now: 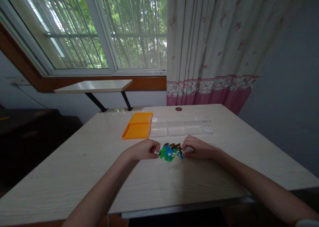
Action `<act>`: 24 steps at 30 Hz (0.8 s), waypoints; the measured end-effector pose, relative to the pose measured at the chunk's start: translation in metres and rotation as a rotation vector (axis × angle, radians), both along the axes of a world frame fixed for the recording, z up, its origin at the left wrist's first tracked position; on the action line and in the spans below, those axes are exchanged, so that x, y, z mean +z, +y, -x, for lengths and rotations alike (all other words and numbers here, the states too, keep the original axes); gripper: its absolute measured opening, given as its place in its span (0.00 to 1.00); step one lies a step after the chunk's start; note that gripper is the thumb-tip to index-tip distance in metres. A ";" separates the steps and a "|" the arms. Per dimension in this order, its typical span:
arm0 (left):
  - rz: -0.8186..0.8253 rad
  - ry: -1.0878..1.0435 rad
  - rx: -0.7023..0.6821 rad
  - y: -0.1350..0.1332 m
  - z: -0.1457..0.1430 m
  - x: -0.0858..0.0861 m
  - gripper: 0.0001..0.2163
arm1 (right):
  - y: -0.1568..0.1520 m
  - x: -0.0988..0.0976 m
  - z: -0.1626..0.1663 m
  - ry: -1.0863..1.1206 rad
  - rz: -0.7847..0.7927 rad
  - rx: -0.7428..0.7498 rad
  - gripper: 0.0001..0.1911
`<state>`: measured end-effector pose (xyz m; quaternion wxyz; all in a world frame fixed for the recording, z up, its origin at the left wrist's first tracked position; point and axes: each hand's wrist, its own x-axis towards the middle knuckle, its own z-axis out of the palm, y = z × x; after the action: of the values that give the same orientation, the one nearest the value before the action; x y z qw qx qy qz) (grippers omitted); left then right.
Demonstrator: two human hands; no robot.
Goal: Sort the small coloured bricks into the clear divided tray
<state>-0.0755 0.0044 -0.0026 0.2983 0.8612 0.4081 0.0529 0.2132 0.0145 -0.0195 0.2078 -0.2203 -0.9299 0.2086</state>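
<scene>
A small heap of tiny coloured pieces (170,151), blue, green, yellow and brown, lies on the pale wooden table (82,167). My left hand (144,149) rests on the table at the heap's left edge, fingers curled in with the tips touching the pieces. My right hand (198,148) rests at the heap's right edge, fingers also curled against the pieces. What either hand pinches, if anything, is too small to make out. Just beyond the heap sits a clear plastic tray with several compartments (180,126), and its orange lid (138,125) lies to the left.
A round cable hole (178,109) is in the table near its far edge. Behind stand a small shelf on black brackets (94,86), a barred window (104,31) and a patterned curtain (219,44). A dark cabinet (27,134) is on the left.
</scene>
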 end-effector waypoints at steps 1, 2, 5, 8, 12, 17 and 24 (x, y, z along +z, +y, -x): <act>-0.012 -0.010 -0.004 0.000 -0.002 -0.001 0.06 | 0.000 0.000 0.000 -0.003 -0.004 0.005 0.08; -0.022 -0.020 -0.009 -0.001 -0.003 -0.001 0.06 | 0.000 -0.001 0.000 -0.005 -0.007 0.010 0.08; -0.037 -0.043 -0.024 -0.002 -0.007 0.000 0.05 | 0.001 -0.001 0.000 -0.001 -0.010 0.019 0.08; -0.054 -0.055 -0.024 -0.004 -0.010 -0.001 0.05 | 0.001 -0.002 0.001 -0.004 -0.012 0.016 0.10; -0.089 -0.053 -0.037 -0.004 -0.012 -0.003 0.04 | 0.001 -0.002 0.002 -0.014 -0.020 0.004 0.09; -0.131 -0.037 -0.034 -0.006 -0.013 -0.002 0.03 | 0.001 -0.002 0.003 -0.014 -0.031 0.005 0.07; -0.244 -0.068 -0.002 -0.011 -0.020 -0.002 0.06 | 0.000 -0.002 0.003 -0.029 -0.014 -0.045 0.08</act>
<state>-0.0554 -0.0062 -0.0044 0.2049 0.8891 0.3877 0.1309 0.2100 0.0148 -0.0211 0.2006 -0.2427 -0.9291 0.1942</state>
